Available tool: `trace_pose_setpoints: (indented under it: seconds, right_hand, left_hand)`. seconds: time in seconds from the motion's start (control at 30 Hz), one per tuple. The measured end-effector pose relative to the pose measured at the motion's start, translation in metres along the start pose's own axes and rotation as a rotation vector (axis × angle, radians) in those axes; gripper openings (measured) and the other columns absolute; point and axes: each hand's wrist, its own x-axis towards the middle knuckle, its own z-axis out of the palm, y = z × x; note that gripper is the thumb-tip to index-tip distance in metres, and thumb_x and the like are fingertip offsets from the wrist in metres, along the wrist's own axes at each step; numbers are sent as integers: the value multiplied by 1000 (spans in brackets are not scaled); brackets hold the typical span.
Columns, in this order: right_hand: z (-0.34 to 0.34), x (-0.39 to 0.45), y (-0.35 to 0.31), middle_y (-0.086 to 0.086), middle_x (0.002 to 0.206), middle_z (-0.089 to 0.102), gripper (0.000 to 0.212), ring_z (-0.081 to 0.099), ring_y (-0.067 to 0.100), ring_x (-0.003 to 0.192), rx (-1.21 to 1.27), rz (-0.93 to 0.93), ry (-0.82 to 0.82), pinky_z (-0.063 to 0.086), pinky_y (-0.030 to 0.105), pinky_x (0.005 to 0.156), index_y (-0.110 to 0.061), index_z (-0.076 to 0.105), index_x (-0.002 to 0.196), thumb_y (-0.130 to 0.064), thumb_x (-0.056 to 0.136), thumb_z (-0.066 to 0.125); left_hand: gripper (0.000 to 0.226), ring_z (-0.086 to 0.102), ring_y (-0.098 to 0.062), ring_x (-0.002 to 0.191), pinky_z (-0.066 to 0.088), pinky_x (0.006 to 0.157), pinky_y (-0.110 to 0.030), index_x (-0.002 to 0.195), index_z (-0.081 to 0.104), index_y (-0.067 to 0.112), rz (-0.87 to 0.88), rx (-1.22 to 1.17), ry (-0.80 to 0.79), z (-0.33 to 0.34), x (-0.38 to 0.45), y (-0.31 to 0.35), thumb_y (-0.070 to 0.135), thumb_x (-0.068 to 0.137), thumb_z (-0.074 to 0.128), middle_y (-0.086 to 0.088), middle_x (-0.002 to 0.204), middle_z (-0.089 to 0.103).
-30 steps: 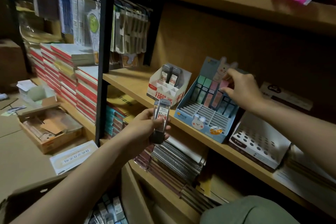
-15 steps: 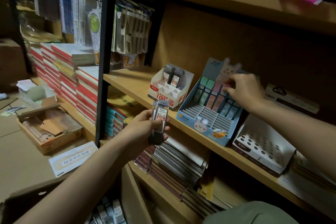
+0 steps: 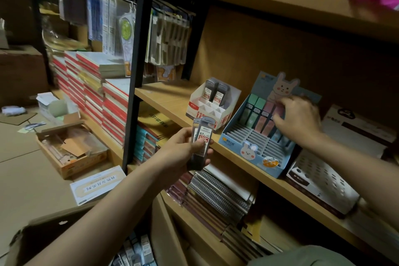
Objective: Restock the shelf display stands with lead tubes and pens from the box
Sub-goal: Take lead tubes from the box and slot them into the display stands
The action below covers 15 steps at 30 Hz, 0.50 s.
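My left hand (image 3: 181, 149) grips a small bundle of dark lead tubes (image 3: 201, 136) with white and red labels, upright in front of the shelf edge. On the wooden shelf (image 3: 164, 97) a white and red stand (image 3: 212, 103) has two lead tubes at its back. To its right sits a blue bunny display stand (image 3: 257, 147) with green and pink tubes in its back slots. My right hand (image 3: 298, 121) reaches into that stand, its fingers curled at a pink tube (image 3: 264, 119). The cardboard box (image 3: 133, 250) at the bottom holds more tubes.
A white perforated pen stand (image 3: 321, 183) sits right of the blue one, a flat white box (image 3: 356, 127) behind it. Spiral notebooks (image 3: 218, 192) fill the shelf below. A black upright post (image 3: 138, 67) stands left, with stacked books (image 3: 92, 88) and a cardboard tray (image 3: 71, 151) beyond.
My right hand has dropped from the bunny card at the back of the blue stand down onto the pink tubes. My left hand has stayed put with its tubes.
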Motion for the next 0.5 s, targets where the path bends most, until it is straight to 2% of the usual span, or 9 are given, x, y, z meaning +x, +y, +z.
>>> trace_pose_setpoints:
  seconds: [0.03, 0.1, 0.13, 0.2, 0.27, 0.3, 0.4, 0.5]
  right_hand:
    - [-6, -3, -7, 12, 116, 58, 35, 54, 30, 107, 113, 30, 9, 46, 39, 92, -13, 61, 123, -24, 90, 62]
    - [-18, -13, -32, 8, 122, 54, 36, 55, 22, 108, 505, 66, 34, 45, 21, 85, -17, 58, 127, -22, 92, 63]
    - [-24, -18, -49, 3, 119, 57, 31, 58, 14, 101, 690, 51, -14, 46, 16, 78, -18, 60, 124, -23, 93, 63]
    - [-32, -26, -84, -6, 107, 65, 28, 64, 4, 88, 920, -17, -271, 54, 19, 70, -21, 63, 121, -30, 95, 60]
    - [-35, -32, -109, -10, 101, 68, 32, 67, 2, 81, 988, -78, -473, 57, 20, 67, -22, 64, 124, -34, 95, 59]
    - [-35, -33, -117, -8, 100, 70, 32, 68, 4, 81, 990, -106, -506, 58, 21, 67, -22, 64, 125, -33, 95, 60]
    - [-33, -29, -128, -2, 95, 73, 30, 67, 12, 75, 956, -149, -496, 56, 24, 67, -22, 66, 124, -23, 94, 65]
    - [-32, -20, -134, -1, 89, 73, 27, 69, 7, 70, 1024, -136, -498, 54, 19, 62, -18, 69, 118, -17, 91, 68]
  left_hand:
    - [33, 71, -19, 90, 59, 71, -32, 127, 53, 19, 22, 10, -16, 0, -1, 0, 7, 96, 52, -9, 113, 65]
    - [38, 71, -18, 92, 59, 73, -31, 129, 51, 22, 76, 28, -43, -2, -1, 1, 5, 96, 52, -10, 117, 65]
    - [40, 71, -19, 94, 59, 74, -31, 131, 50, 23, 102, 44, -47, -3, -1, 2, 4, 95, 52, -9, 117, 66]
    - [41, 71, -18, 95, 58, 72, -29, 132, 48, 23, 148, 107, -40, -4, -1, 3, 5, 95, 53, -5, 112, 69]
    - [40, 72, -16, 92, 57, 67, -24, 132, 47, 20, 178, 171, -28, -5, -2, 5, 6, 95, 53, -1, 106, 72]
    - [39, 72, -15, 91, 56, 66, -24, 131, 46, 19, 181, 182, -22, -5, -2, 6, 6, 95, 53, 0, 103, 72]
    - [39, 72, -14, 90, 57, 66, -25, 129, 44, 18, 180, 180, 2, -10, -2, 8, 5, 94, 56, 4, 98, 74]
    - [37, 72, -14, 91, 57, 68, -25, 127, 45, 19, 199, 192, 0, -16, -2, 12, 6, 93, 57, 6, 97, 74]
